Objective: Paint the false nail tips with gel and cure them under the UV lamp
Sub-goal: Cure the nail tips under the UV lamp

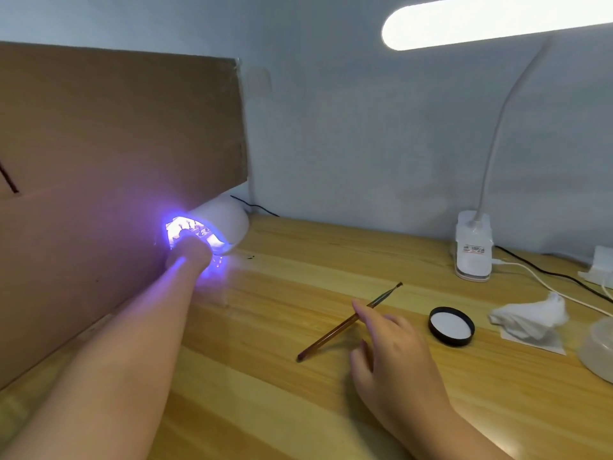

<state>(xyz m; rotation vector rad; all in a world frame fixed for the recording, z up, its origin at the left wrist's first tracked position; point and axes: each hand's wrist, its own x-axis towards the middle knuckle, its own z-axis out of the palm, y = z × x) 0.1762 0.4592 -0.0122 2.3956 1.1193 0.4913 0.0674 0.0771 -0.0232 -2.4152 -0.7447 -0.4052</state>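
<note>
A white UV lamp [223, 224] stands at the back left of the wooden table and glows violet-blue. My left hand [190, 249] reaches into its opening; the fingers and whatever they hold are hidden inside, and no nail tips show. My right hand [388, 340] hovers low over the table middle and holds a thin brown-handled gel brush [335, 330] near its middle. The brush lies slanted, with its dark bristle tip pointing up and to the right.
A large cardboard sheet [116, 161] leans behind and left of the lamp. A black lid with a white inside [451, 326], a crumpled white wipe [530, 318] and a translucent container [600, 346] lie at the right. A clip desk lamp [472, 250] with cables stands at the back.
</note>
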